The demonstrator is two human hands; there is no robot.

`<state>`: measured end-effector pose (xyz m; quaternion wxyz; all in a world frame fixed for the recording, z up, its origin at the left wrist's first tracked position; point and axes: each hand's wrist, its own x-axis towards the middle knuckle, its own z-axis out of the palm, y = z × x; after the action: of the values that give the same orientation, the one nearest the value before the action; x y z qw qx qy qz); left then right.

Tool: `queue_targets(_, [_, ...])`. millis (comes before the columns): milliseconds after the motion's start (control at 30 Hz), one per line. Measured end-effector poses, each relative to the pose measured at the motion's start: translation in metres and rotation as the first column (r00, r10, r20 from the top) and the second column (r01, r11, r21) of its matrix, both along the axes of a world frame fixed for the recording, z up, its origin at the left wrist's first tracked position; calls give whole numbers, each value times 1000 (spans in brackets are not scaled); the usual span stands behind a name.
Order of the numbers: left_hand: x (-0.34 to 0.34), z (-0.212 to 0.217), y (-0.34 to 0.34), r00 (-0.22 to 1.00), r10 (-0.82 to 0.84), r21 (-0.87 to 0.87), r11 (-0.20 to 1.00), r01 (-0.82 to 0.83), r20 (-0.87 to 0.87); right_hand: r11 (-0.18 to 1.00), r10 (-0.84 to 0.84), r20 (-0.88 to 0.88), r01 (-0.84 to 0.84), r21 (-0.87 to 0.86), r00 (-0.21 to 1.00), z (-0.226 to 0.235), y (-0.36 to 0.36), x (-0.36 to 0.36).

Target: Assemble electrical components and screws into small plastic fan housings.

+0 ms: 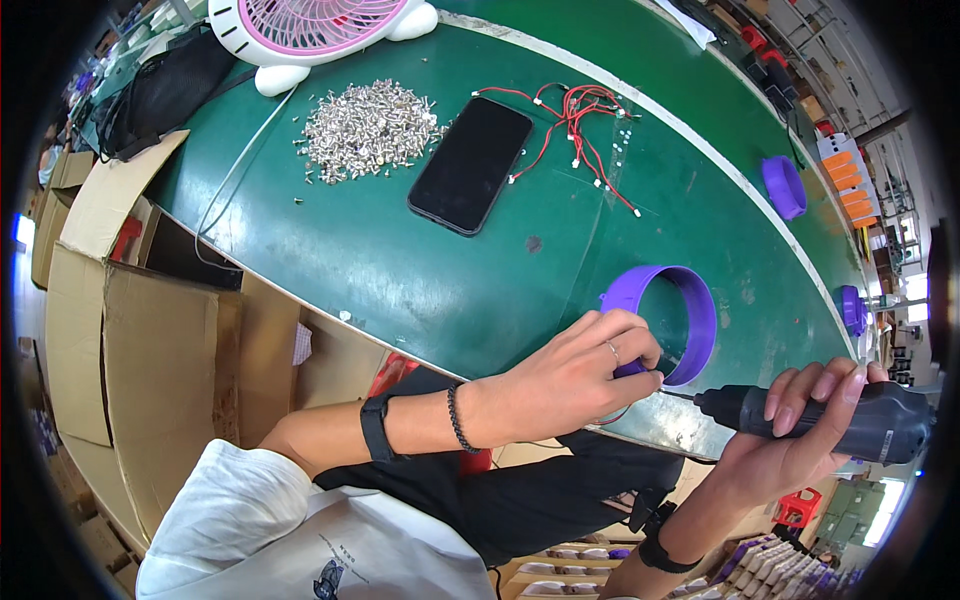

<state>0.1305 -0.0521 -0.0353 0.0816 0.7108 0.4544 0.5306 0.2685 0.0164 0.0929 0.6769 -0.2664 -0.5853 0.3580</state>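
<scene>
A purple plastic ring (690, 300) stands on edge at the near rim of the green table (380, 260). My left hand (575, 375) pinches the ring's lower left edge, fingers closed on it. My right hand (800, 420) grips a dark electric screwdriver (850, 415). Its thin bit points left and meets the ring right at my left fingertips. A pile of small silver screws (370, 128) lies at the far left of the table. Beside it is a black phone (470, 165), and red wire leads (585, 125) are spread behind that.
A pink and white desk fan (320, 30) stands at the table's far edge. Two more purple rings (785, 185) (852, 308) lie further right. Open cardboard boxes (130, 310) sit on the floor at the left. Trays of purple parts (760, 565) are below right.
</scene>
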Motion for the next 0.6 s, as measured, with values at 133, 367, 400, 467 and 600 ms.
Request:
queue_targets(133, [-3,2,-1,1000,-26,-40,999,27,10,999,44,1,-44,19,999,-3,-1,-1])
queue_targets(367, [-1,3,1,996,-44,-51,998,48,79,999,37,-14,-37,13,999,-3,-3,-3])
queue_targets(400, [-1,4,1,996,-41,-49,998,45,79,999,40,-15,-40,15,999,-3,-4,-5])
queue_targets(467, [-1,4,2,994,-50,-40,998,54,95,1000,-6,22,6,-3,1000,-1,-4,-8])
queue_targets(600, [-1,5,2,995,-38,-22,999,40,88,999,34,36,-35,11,999,-2,1,-6])
